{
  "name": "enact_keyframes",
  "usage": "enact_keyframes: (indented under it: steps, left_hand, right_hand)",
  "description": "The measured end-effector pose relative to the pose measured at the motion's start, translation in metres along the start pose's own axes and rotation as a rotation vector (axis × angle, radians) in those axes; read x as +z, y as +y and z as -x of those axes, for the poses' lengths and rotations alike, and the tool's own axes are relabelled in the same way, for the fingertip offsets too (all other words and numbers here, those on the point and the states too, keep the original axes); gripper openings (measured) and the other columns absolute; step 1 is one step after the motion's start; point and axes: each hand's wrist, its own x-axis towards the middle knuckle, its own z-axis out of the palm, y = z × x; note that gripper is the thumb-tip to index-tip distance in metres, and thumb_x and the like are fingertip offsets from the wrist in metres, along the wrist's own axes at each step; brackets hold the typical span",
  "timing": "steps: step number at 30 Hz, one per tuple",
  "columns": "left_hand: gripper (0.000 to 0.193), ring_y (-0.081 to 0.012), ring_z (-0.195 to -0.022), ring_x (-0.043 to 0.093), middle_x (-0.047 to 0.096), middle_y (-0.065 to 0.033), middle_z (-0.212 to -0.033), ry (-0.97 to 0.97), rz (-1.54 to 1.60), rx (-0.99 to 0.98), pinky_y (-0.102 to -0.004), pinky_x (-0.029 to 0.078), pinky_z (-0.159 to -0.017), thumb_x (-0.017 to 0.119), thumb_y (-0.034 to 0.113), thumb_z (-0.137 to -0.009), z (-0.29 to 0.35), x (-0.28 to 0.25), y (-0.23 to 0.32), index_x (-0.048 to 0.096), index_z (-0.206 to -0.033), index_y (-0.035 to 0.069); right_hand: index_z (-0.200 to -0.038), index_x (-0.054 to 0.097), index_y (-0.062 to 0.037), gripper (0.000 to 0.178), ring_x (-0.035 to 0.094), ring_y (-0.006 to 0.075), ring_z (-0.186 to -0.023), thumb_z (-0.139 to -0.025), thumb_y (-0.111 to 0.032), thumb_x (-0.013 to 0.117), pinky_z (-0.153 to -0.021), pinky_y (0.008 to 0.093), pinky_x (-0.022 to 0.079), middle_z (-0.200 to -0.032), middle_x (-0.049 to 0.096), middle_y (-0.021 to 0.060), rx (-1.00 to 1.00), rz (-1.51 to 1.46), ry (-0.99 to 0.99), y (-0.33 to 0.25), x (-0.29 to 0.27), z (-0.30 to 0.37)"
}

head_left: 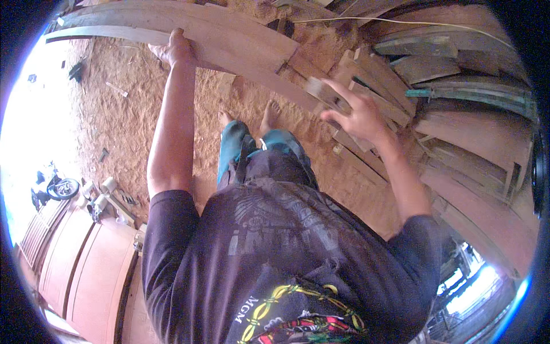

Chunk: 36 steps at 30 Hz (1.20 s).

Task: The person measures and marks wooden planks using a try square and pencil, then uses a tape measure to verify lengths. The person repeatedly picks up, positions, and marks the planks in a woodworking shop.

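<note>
A long, reddish-brown wooden board (229, 34) slants across the top of the view, a paler edge strip (109, 32) along its left part. My left hand (173, 50) is closed on the near edge of the board, thumb over the top, arm stretched forward. My right hand (362, 117) is raised beyond the board's right end, slightly blurred, with thumb and forefinger spread apart. Close to its fingertips is a pale, smeared block-like thing (314, 87); whether the fingers touch it I cannot tell. Wood pieces show behind this hand.
Sawdust covers the ground (126, 114) around my bare feet (270, 114). Stacked planks (475, 132) fill the right side, with a thin pale cable (401, 19) above them. Curved wooden panels (97, 269) stand at the lower left, near a motorcycle (62, 188).
</note>
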Motion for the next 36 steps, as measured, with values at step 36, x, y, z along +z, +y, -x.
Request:
enact_keyframes:
  steps: [36]
  left_hand:
    - [0.106,-0.0329,-0.107,0.065,0.049,-0.0253,-0.139,-0.122,0.008,-0.165,-0.0498,0.061,-0.087,0.071,0.001,-0.078,-0.039,-0.004,-0.029,0.005,-0.16,0.007]
  right_hand:
    - [-0.151,0.052,-0.0213,0.08,0.065,0.0344,-0.124,-0.08,-0.037,0.086,-0.101,0.0439,0.051,-0.134,0.067,0.0179,0.15,-0.08,-0.043,0.023,-0.011,0.055]
